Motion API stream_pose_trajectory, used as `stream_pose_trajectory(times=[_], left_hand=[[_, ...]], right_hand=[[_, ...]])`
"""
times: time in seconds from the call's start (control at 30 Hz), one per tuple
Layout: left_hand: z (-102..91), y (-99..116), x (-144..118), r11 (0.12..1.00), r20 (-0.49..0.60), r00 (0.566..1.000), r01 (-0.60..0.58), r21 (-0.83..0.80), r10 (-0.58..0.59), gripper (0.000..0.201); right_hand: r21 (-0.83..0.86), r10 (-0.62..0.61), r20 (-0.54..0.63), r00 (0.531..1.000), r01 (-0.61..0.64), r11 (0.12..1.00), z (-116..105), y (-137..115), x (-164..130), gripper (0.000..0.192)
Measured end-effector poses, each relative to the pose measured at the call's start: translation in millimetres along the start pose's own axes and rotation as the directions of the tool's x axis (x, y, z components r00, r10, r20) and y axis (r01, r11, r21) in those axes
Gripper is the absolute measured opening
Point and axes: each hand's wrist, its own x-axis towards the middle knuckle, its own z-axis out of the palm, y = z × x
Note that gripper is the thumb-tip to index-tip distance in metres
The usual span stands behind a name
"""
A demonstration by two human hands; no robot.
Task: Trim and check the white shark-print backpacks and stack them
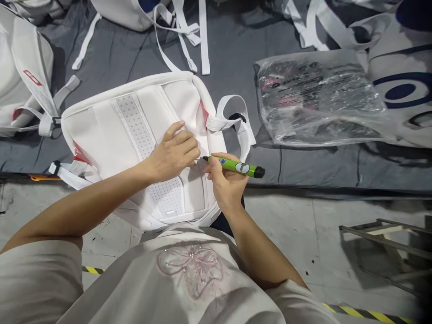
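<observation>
Right hand is pinched around one green marker, fingers pressed together on the barrel near its tip end, thumb on top. The marker lies nearly level, long axis running from nine o'clock to three o'clock with a slight dip to the right: dark tip pointing toward nine o'clock at the edge of the white backpack, black cap end sticking out past the hand toward three o'clock. It sits just right of the picture's centre, over the seam where the bag meets the grey mat.

Left hand is on top of the bag, fingers curled in loosely and pressing the white panel flat, knuckles toward one o'clock, just beside the marker tip but apart from it. It holds nothing.

One backpack under the hands, lying back-panel up, with one perforated strip running from eleven o'clock down to five o'clock, and a white strap loop curling off at two o'clock. A second white bag at nine o'clock, a third at twelve. One clear plastic packet at two o'clock, well apart from the hands.
</observation>
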Motion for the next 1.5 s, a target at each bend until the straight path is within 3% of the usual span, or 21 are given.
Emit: stream_pose_trajectory(times=[0.57, 0.77, 1.0, 1.27, 1.5], left_hand=[[10.1, -1, -3, 1.000, -0.054, 0.998, -0.013, 0.012, 0.013, 0.029], [11.8, -1, -4, 1.000, -0.086, 0.996, -0.027, 0.008, 0.027, 0.027], [19.2, -3, -3, 0.998, -0.187, 0.980, -0.063, 0.002, 0.062, 0.022], [17.0, -2, -5, 0.990, -0.186, 0.977, -0.078, 0.116, 0.099, 0.025], [12.3, 2, -5, 0.962, -0.339, 0.920, -0.111, 0.251, 0.195, 0.018]], right_hand=[[-0.207, -0.079, 0.027, 0.997, 0.083, 0.975, 7, -2, 5, 0.036], [-0.362, -0.218, 0.030, 0.975, 0.214, 0.907, 4, 2, 9, 0.030], [-0.280, -0.199, -0.016, 0.980, 0.187, 0.942, 3, 4, 7, 0.027], [-0.256, -0.146, 0.037, 0.989, 0.150, 0.955, 2, 8, 5, 0.030], [-0.269, -0.145, 0.056, 0.988, 0.155, 0.951, 3, 13, 6, 0.027]])
